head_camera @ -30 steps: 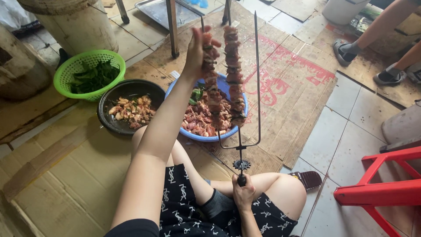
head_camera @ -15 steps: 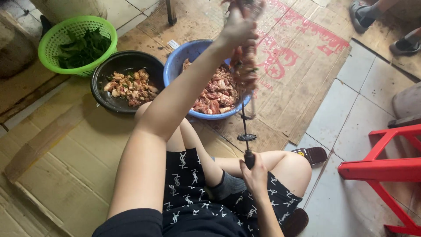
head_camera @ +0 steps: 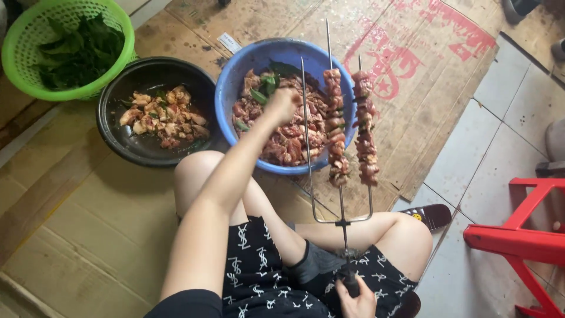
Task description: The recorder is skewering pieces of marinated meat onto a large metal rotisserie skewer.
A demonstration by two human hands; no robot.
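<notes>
I am gripping the three-pronged skewer (head_camera: pixel 336 141) by its handle with my right hand (head_camera: pixel 355 297), holding it upright over my lap; two prongs are carrying meat; my left hand (head_camera: pixel 283 105) is curling into the blue bowl (head_camera: pixel 235 76) of meat, its grasp unclear; the black bowl (head_camera: pixel 118 126) is sitting just beside.

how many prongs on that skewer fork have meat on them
2 of 3. The middle prong and the right-side prong are loaded with meat chunks; the prong nearest the left hand is bare. The right hand holds the handle.
</notes>
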